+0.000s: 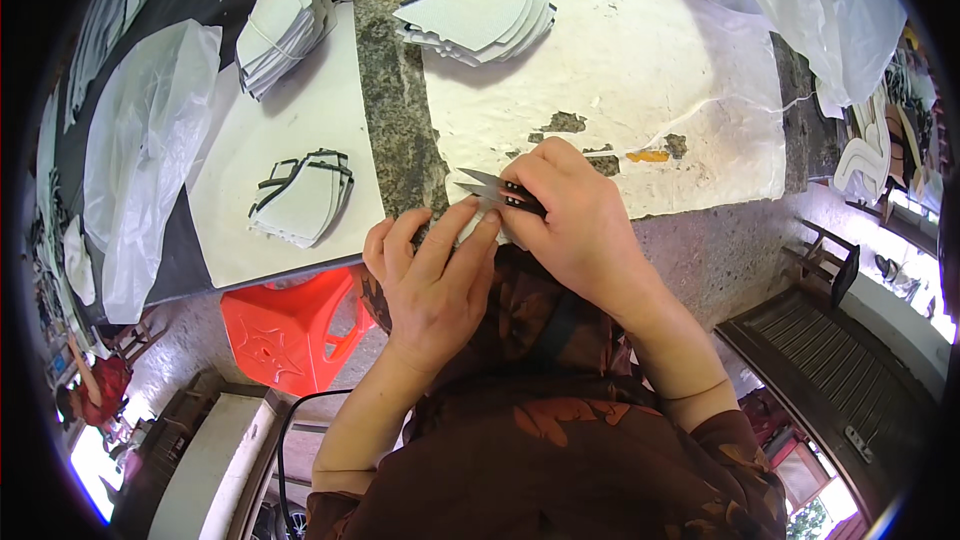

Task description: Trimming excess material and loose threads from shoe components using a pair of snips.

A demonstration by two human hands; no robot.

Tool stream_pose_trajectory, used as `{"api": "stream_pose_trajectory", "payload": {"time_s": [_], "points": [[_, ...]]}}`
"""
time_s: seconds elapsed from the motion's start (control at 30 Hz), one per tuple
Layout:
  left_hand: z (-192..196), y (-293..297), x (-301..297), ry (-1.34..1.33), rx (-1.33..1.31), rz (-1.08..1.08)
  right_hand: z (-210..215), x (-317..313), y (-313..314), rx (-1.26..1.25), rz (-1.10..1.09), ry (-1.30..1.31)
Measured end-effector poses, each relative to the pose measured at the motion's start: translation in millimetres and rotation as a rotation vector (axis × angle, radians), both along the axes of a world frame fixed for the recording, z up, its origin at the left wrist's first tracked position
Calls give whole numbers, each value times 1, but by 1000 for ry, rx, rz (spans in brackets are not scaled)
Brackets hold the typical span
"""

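Observation:
My right hand (578,220) is closed around thread snips (522,202) with black handles. Their pale blades stand apart and point left, just above my left fingertips. Close beside them, my left hand (430,285) pinches a small whitish piece (470,224) at the table's near edge. Most of that piece is hidden under the fingers, so its shape cannot be made out. Left of my hands lies a small pile of white cut pieces with dark edging (308,198). A larger stack of similar pieces (470,18) rests at the far side of the table.
A tied bundle of white pieces (282,35) sits far left, near a clear plastic bag (150,160). More plastic (810,15) covers the far right corner. Worn white sheeting (700,70) lines the table. A red stool (285,335) stands below its left edge. Another person (98,380) is far left.

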State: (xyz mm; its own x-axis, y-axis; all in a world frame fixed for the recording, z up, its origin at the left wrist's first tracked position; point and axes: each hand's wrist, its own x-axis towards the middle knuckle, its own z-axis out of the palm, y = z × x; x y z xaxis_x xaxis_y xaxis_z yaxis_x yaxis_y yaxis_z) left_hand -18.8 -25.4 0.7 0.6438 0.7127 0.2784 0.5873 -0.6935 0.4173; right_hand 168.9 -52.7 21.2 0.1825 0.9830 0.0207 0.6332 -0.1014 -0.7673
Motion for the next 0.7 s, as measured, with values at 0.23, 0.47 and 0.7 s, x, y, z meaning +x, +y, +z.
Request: {"api": "stream_pose_trajectory", "payload": {"time_s": [0.23,0.47,0.7], "points": [[2,0,5,-2,0,14,4,11,-2,-24,-58,-16],[-2,-1,7,3,2,40,7,14,-5,-126,-91,-6],[3,-2,11,50,8,49,4,15,-6,-102,-94,-3]]}}
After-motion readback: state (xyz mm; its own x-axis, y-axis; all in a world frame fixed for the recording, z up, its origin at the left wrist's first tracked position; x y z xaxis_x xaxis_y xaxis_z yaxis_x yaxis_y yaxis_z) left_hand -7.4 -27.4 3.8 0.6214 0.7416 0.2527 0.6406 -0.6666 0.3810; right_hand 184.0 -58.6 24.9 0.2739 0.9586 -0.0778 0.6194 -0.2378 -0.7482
